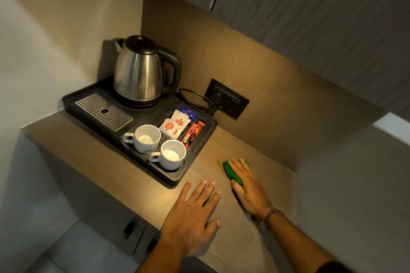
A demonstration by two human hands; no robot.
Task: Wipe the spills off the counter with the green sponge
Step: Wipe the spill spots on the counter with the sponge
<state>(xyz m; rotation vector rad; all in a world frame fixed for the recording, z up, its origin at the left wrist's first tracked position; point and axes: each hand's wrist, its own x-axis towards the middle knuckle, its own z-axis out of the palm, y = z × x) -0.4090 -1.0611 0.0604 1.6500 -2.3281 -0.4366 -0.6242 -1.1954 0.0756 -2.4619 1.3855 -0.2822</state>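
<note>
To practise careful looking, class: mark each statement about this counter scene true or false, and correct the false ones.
1. The right hand presses the green sponge on the counter. True.
2. The left hand holds a cup. False: it lies flat on the counter, empty.
3. Two white cups stand in the black tray. True.
4. The kettle lies on its side. False: it stands upright on the tray.
5. A yellowish spill shows just beside the sponge. True.
</note>
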